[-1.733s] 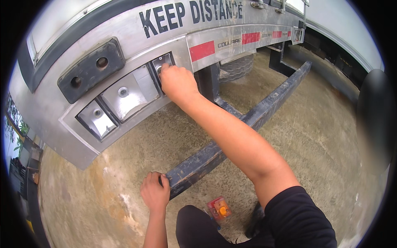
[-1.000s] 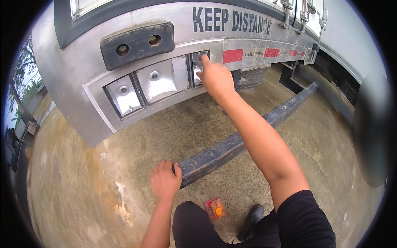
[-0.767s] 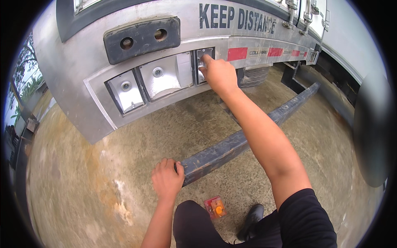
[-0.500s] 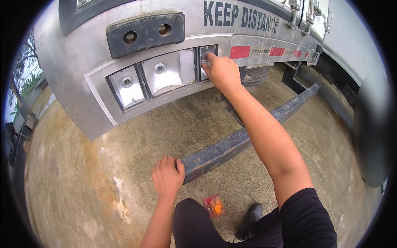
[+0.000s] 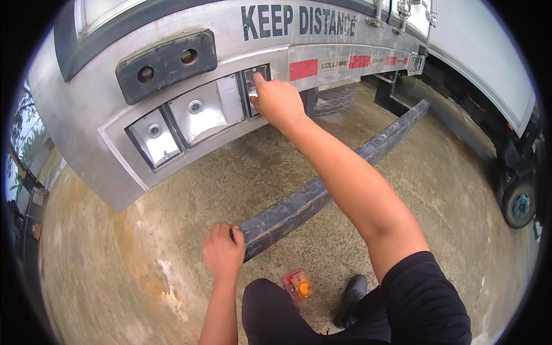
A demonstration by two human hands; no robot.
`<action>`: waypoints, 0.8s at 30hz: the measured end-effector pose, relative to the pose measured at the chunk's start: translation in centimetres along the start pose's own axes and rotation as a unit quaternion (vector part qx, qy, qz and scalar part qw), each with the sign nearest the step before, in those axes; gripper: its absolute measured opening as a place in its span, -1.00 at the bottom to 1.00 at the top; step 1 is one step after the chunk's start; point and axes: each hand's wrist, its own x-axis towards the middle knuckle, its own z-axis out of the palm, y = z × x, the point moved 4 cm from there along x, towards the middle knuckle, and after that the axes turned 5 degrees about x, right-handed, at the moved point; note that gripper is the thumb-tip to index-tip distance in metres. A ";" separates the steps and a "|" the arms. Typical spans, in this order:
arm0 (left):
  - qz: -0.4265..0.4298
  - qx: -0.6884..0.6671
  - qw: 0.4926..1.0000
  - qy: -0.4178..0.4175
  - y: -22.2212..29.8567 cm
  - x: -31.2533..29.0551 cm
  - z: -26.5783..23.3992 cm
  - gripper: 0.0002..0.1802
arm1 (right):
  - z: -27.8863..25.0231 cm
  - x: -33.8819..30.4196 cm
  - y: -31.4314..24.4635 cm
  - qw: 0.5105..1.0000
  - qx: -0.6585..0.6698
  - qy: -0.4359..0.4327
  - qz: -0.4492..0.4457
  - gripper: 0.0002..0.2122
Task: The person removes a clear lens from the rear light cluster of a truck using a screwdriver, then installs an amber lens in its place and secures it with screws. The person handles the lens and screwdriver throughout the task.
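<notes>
My right hand (image 5: 280,103) reaches up to the narrow right-hand compartment (image 5: 250,80) of a tail-light housing at the truck's rear. Its index finger and thumb are spread apart at the compartment's face; the other fingers are curled. Whether a small part sits behind them is hidden. To the left are two uncovered silvery lamp reflectors, a wide one (image 5: 215,115) and a narrower one (image 5: 154,141), each with a round socket. My left hand (image 5: 223,250) grips the near end of a dark, scuffed metal bumper bar (image 5: 287,215), fingers bent over the end.
A black rubber bumper block (image 5: 167,64) with two holes juts out above the lamps. On the concrete floor (image 5: 195,210), by my feet, lies a red box (image 5: 298,285) with an orange item. Another vehicle with a wheel (image 5: 519,204) stands at the right.
My view has turned rightward, so the truck sits further left in it. At the right compartment, my right index finger and thumb have spread from a closer pinch. My left hand stays on the bar.
</notes>
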 end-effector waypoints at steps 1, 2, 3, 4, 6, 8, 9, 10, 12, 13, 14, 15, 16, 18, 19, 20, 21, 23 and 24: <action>-0.001 0.002 1.000 0.000 0.0 0.0 0.0 -0.77 | 0.0 0.0 -0.1 1.000 -0.001 -0.005 0.001 -0.75; -0.003 0.005 1.000 -0.001 0.0 0.0 0.0 -0.77 | 0.1 0.0 -0.1 1.000 -0.002 -0.010 0.003 -0.75; 0.002 0.007 1.000 0.003 0.0 0.0 0.0 -0.77 | 0.0 0.0 -0.1 1.000 0.001 -0.009 0.001 -0.76; 0.005 0.011 1.000 0.006 0.0 0.0 0.0 -0.78 | 0.0 0.0 -0.1 1.000 0.003 -0.008 -0.001 -0.76; 0.006 0.016 1.000 0.007 0.0 -0.1 0.0 -0.78 | 0.0 0.0 0.1 1.000 0.008 -0.005 -0.006 -0.76; 0.003 0.019 1.000 0.006 0.0 -0.1 0.1 -0.79 | -0.1 0.0 0.2 1.000 0.008 0.002 -0.012 -0.76; 0.005 0.014 1.000 0.010 0.1 -0.1 0.0 -0.79 | -0.1 0.1 0.2 1.000 0.016 0.006 -0.013 -0.76; 0.007 0.009 1.000 0.014 0.1 -0.1 0.0 -0.79 | -0.1 0.2 0.2 1.000 0.022 0.013 -0.015 -0.76; 0.010 0.000 1.000 0.018 0.1 0.0 0.0 -0.80 | 0.0 0.2 0.2 0.999 0.027 0.021 -0.016 -0.74; 0.011 -0.005 1.000 0.019 0.1 0.0 0.0 -0.80 | 0.0 0.3 0.2 0.999 0.028 0.022 -0.016 -0.74; 0.012 -0.011 1.000 0.019 0.0 0.0 0.0 -0.80 | 0.1 0.3 0.3 1.000 0.023 0.014 -0.006 -0.73; 0.010 -0.006 1.000 0.015 0.0 0.0 0.1 -0.80 | 0.1 0.4 0.3 1.000 0.023 0.015 -0.006 -0.72; 0.008 -0.002 1.000 0.012 0.0 0.0 0.1 -0.79 | 0.1 0.4 0.3 1.000 0.022 0.011 -0.006 -0.73; 0.007 0.005 1.000 0.009 0.0 0.0 0.2 -0.79 | 0.0 0.4 0.3 1.000 0.021 0.002 -0.004 -0.74; 0.008 0.007 1.000 0.009 0.0 -0.1 0.2 -0.78 | 0.0 0.4 0.3 1.000 0.015 0.005 -0.007 -0.75; 0.008 0.009 1.000 0.010 0.1 -0.1 0.2 -0.77 | -0.1 0.4 0.2 1.000 0.018 0.005 -0.010 -0.76; 0.008 0.008 1.000 0.009 0.1 -0.1 0.1 -0.77 | -0.1 0.4 0.2 1.000 0.016 0.004 -0.014 -0.77; 0.008 0.008 1.000 0.008 0.2 0.0 0.0 -0.76 | -0.2 0.3 0.1 1.000 0.011 0.006 -0.018 -0.80; 0.006 0.011 1.000 0.004 0.2 0.0 0.0 -0.76 | -0.2 0.3 0.0 1.000 0.007 0.011 -0.019 -0.82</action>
